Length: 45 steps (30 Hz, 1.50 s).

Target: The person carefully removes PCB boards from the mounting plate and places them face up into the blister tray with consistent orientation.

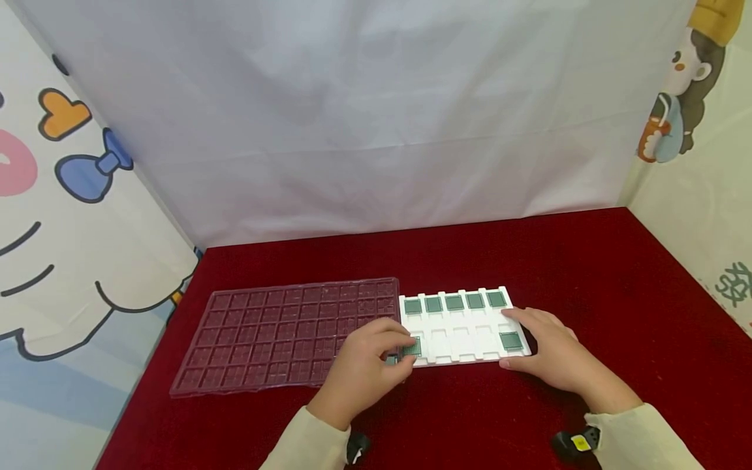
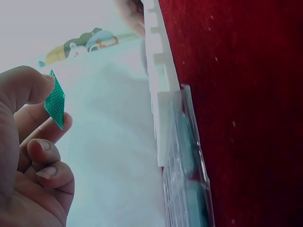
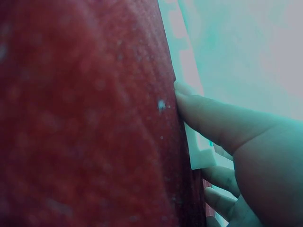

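Green chip (image 2: 55,100) sits pinched in the left hand (image 1: 367,365) over the white tray (image 1: 455,336), while the right hand (image 1: 555,352) rests flat, fingers straight, on the tray's edge.

The table cover (image 1: 587,274) is deep red, velvety, with pale specks. The white tray (image 1: 458,339) holds dark green squares (image 1: 454,302), each edged by a lighter rim. The square chip (image 2: 55,100) between the left hand's (image 1: 367,365) thumb and fingertips is bright green with a fine dotted grid. Beside those fingers, the clear tray (image 1: 282,336) reads reddish, patterned in small square cells. Both sleeves (image 1: 640,437) are cream. The backdrop (image 1: 376,117) is plain white; the side panels (image 1: 59,196) show cartoon prints in blue, orange, pink.
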{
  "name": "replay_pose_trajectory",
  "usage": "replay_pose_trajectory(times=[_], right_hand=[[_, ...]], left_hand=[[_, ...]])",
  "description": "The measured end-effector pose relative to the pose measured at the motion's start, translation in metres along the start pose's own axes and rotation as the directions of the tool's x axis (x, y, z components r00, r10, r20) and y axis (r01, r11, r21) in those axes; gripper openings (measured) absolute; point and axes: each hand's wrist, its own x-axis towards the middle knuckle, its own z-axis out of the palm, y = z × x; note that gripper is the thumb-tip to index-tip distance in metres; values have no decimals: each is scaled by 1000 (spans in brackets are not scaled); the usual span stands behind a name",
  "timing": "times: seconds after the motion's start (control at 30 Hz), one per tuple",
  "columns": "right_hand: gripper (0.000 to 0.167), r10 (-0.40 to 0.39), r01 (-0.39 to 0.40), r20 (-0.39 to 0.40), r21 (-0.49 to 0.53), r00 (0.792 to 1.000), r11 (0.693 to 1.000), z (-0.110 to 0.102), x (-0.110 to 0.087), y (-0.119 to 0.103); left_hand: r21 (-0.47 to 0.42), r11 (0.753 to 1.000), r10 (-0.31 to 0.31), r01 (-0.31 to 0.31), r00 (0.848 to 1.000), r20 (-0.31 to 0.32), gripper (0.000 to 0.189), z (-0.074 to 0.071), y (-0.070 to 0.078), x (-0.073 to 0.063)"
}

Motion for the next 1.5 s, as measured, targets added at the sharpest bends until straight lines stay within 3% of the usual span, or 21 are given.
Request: replay_pose_trajectory(times=[0.47, 0.73, 1.07, 1.5], right_hand=[[91, 7, -7, 1, -3, 1000, 1000, -1, -1, 1], [91, 11, -11, 7, -6, 1000, 1000, -1, -1, 2], [91, 10, -10, 3, -6, 1000, 1000, -2, -2, 1], [91, 8, -8, 0, -15, 1000, 1000, -4, -2, -5]], left_hand=[[-63, 991, -116, 114, 993, -27, 21, -15, -20, -16], [3, 989, -146, 146, 989, -17, 21, -31, -30, -22], [25, 974, -227, 227, 973, 39, 22, -51, -47, -34], [18, 945, -326, 326, 944, 48, 22, -70, -63, -50]])
